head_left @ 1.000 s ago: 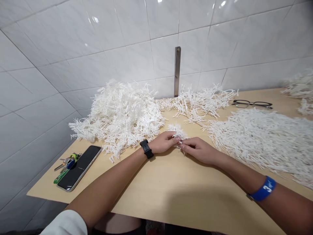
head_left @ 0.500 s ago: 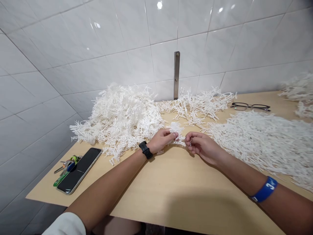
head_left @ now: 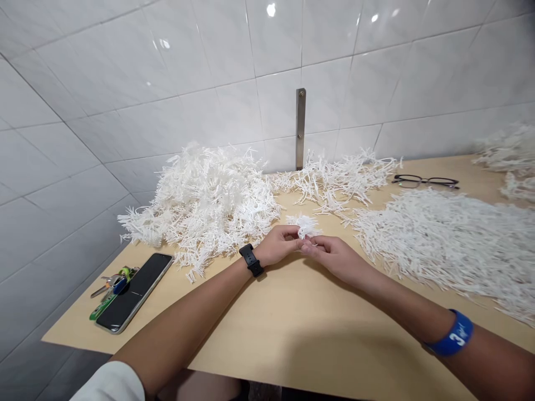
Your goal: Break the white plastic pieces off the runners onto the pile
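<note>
My left hand (head_left: 278,245) and my right hand (head_left: 330,255) meet at the middle of the wooden table (head_left: 288,328). Both pinch a small cluster of white plastic sprigs (head_left: 306,225), fingers closed on it. The left wrist wears a black watch (head_left: 251,260), the right forearm a blue band (head_left: 455,335). A tall heap of the same white branched pieces (head_left: 204,197) lies just left of my hands. A flatter spread of thin white sticks (head_left: 447,239) lies to the right.
A phone (head_left: 131,292) and keys (head_left: 111,283) lie near the table's left front corner. Glasses (head_left: 424,181) rest at the back right. More white sprigs (head_left: 338,178) sit by the tiled wall, below a metal bracket (head_left: 300,128). Another white heap (head_left: 512,159) is far right.
My right hand had drawn a little away from the cluster half a second ago; it has come back and pinches it beside the left hand. The view shifted slightly.
</note>
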Available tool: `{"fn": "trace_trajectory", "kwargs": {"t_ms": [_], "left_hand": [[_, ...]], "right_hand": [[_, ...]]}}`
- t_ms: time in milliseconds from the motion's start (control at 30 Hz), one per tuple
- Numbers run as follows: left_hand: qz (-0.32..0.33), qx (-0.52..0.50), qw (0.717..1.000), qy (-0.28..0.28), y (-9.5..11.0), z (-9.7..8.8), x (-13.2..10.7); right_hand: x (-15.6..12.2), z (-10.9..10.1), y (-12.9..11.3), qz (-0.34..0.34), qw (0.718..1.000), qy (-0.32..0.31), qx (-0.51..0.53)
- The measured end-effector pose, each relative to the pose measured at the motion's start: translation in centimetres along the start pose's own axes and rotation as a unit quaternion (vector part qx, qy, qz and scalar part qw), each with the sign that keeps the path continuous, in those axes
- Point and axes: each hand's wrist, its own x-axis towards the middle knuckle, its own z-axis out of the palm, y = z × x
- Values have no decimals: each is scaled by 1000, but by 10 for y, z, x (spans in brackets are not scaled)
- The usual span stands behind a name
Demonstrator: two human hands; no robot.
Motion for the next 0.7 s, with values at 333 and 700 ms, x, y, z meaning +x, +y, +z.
{"fn": "trace_trajectory", "kwargs": {"t_ms": [333, 700], "left_hand": [[-6, 57, 998, -29, 1, 2, -3], [-17, -16, 1000, -18, -2, 3, -2]], "right_hand": [[-1, -2, 8, -18, 989, 19, -144], [2, -3, 7, -73, 994, -16, -80]]}}
